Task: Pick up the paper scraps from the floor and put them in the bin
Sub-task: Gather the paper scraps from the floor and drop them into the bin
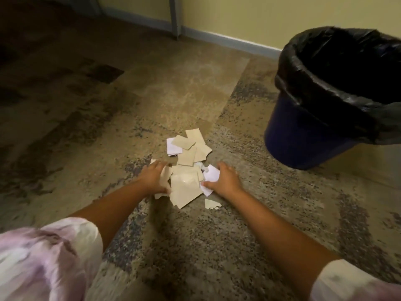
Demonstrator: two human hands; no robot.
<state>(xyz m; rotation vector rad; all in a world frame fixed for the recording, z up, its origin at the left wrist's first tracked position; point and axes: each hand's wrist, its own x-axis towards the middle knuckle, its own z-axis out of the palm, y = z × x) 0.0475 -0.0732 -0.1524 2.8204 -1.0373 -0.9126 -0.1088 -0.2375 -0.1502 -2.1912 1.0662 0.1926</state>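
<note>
A heap of beige and white paper scraps [187, 170] lies on the patterned carpet in the middle of the view. My left hand [154, 176] presses against the heap's left side, fingers curled around beige pieces. On the right side, my right hand [225, 178] closes on white scraps. More scraps [191, 146] lie just beyond my hands, and one small beige scrap [211, 203] sits alone nearer to me. The dark blue bin [308, 135] with a black liner stands to the right, its mouth open.
A metal furniture leg [174, 16] stands by the yellow wall and grey skirting at the back. Mottled carpet [217, 246] spreads all around. My light pink sleeves fill the lower corners.
</note>
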